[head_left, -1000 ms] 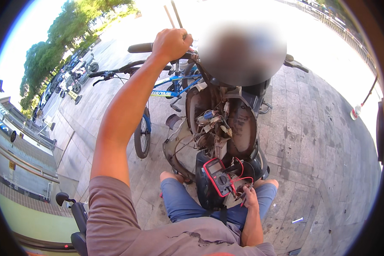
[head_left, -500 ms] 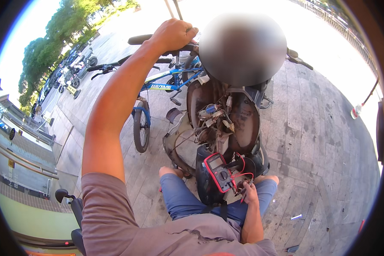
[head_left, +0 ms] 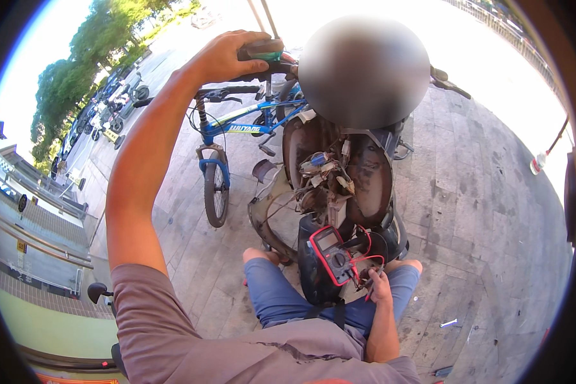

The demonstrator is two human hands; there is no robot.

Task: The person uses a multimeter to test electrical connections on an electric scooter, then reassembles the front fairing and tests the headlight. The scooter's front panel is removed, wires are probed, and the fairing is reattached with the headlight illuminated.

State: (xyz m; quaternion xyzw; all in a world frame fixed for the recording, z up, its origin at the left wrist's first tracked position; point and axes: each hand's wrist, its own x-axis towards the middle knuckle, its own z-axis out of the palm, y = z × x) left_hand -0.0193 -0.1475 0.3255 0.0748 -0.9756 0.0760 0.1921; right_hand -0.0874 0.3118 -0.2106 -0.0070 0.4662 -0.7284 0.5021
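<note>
My left hand [head_left: 229, 59] reaches far forward and is closed around the left handlebar grip [head_left: 260, 68] of a stripped-down scooter. Beside its fingers shows a dark handlebar control housing [head_left: 265, 48] with a greenish part. Low in front of me, my right hand [head_left: 380, 287] is closed on a red test probe [head_left: 369, 294]. A red-and-black multimeter [head_left: 334, 255] rests tilted on the scooter's black seat [head_left: 315, 281], between my knees. Its red lead [head_left: 368, 257] loops toward my right hand. A tangle of wires and connectors [head_left: 323, 173] hangs out of the scooter's opened front.
A blue bicycle [head_left: 237, 128] stands left of the scooter. On the paving to the right lie a small wrench [head_left: 448, 323] and a dark object [head_left: 442, 371]. A clear bottle [head_left: 538, 164] stands farther right. A blurred round patch covers the scooter's upper middle.
My left hand has slid left along the handlebar, uncovering the dark housing with the greenish part. My right hand keeps its hold on the probe beside the multimeter.
</note>
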